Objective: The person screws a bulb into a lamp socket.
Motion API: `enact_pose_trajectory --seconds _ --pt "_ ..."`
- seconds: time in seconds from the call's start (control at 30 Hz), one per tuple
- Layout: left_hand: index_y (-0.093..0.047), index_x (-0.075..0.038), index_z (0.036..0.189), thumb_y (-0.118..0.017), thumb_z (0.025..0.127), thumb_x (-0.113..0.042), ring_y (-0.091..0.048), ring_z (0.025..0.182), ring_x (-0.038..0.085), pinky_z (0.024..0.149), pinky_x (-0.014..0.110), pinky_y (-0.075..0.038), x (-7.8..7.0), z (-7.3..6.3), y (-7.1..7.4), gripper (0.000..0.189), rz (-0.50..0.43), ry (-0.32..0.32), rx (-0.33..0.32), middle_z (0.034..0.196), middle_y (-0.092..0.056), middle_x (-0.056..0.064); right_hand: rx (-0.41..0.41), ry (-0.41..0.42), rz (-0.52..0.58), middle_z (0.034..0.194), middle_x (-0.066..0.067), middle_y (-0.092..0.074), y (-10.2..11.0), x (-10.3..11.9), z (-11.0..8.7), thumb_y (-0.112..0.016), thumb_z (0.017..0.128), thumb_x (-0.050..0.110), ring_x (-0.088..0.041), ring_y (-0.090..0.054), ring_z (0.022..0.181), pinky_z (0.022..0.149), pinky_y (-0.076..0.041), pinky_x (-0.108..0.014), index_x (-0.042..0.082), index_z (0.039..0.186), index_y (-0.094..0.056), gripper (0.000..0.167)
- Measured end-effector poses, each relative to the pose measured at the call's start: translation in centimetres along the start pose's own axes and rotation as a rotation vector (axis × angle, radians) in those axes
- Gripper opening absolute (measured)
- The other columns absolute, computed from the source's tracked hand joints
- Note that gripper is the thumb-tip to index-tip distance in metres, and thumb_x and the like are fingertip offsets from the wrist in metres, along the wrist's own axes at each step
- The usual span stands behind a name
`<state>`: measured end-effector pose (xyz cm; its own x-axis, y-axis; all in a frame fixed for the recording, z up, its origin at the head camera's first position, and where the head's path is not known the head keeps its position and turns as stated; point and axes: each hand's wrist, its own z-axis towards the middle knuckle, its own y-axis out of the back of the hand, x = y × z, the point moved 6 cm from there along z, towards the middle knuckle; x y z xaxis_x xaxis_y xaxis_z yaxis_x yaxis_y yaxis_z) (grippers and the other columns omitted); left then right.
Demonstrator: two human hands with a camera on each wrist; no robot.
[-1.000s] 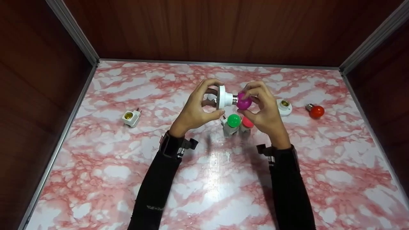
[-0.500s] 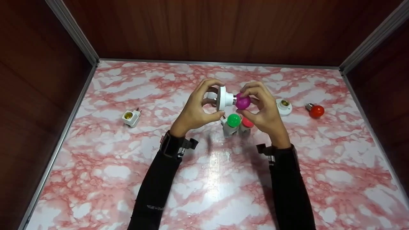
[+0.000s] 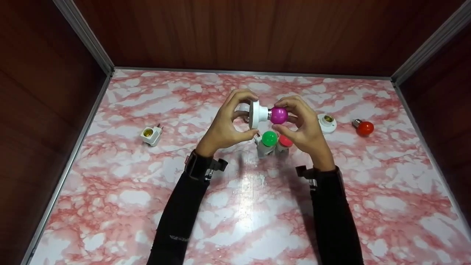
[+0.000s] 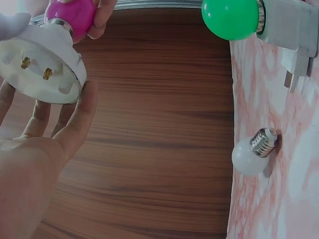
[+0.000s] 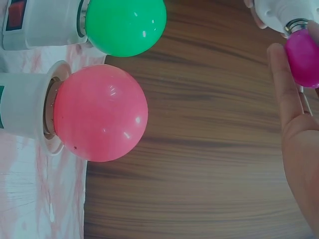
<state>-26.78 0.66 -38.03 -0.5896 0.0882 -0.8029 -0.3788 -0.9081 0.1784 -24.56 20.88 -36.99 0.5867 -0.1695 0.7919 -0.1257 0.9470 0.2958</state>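
Observation:
In the head view my left hand (image 3: 225, 129) grips a white round bulb holder (image 3: 255, 114) by its rim, the socket facing right. My right hand (image 3: 307, 129) pinches a magenta bulb (image 3: 279, 115) between thumb and fingers, its metal screw base at the socket's mouth with some thread showing. Both are raised above the table. The left wrist view shows the underside of the holder (image 4: 42, 72) with two brass contacts. Just below the hands stand a green bulb (image 3: 269, 138) and a pinkish-red bulb (image 5: 102, 113), each in a white socket.
A white plug-in socket (image 3: 151, 136) lies at left. To the right are another round holder (image 3: 326, 124) and a loose red bulb (image 3: 365, 128). A loose white bulb (image 4: 250, 156) lies behind the left hand. Wooden panels (image 3: 235, 36) wall in the marbled table (image 3: 128, 221).
My right fingers have shifted round the magenta bulb, baring more of its front. The bulb sits slightly further left, nearer the holder. The left hand has barely moved.

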Motion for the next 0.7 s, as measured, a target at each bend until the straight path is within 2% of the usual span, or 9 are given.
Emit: enact_pose_trajectory --seconds 0.3,0.5,0.7 --pt "-0.057 -0.001 0.136 -0.089 0.072 0.008 -0.056 0.128 0.017 0.096 0.038 -0.065 0.09 0.03 -0.08 0.072 0.029 -0.027 0.005 0.144 -0.05 0.015 -0.021 -0.087 -0.063 0.127 -0.018 -0.068 0.17 -0.65 -0.22 -0.077 0.091 -0.006 -0.004 -0.071 0.107 0.092 -0.063 -0.017 -0.006 0.135 -0.065 0.045" --pt "-0.058 -0.001 0.135 -0.09 0.073 0.005 -0.057 0.127 0.016 0.097 0.039 -0.065 -0.07 0.05 -0.07 0.071 0.05 -0.049 0.011 0.144 -0.048 0.017 -0.032 -0.093 -0.12 0.126 -0.024 -0.072 0.39 -0.93 -0.16 -0.075 0.094 -0.003 -0.001 -0.07 0.107 0.092 -0.061 -0.013 -0.002 0.136 -0.069 0.042" --pt "-0.057 -0.001 0.136 -0.091 0.074 0.002 -0.055 0.131 0.017 0.1 0.039 -0.065 0.11 0.08 -0.01 0.071 0.044 -0.034 0.008 0.145 -0.048 0.014 -0.059 -0.07 -0.087 0.116 -0.028 -0.076 0.54 -0.67 -0.07 -0.073 0.097 0.0 -0.002 -0.075 0.101 0.09 -0.064 -0.018 -0.004 0.133 -0.067 0.037"
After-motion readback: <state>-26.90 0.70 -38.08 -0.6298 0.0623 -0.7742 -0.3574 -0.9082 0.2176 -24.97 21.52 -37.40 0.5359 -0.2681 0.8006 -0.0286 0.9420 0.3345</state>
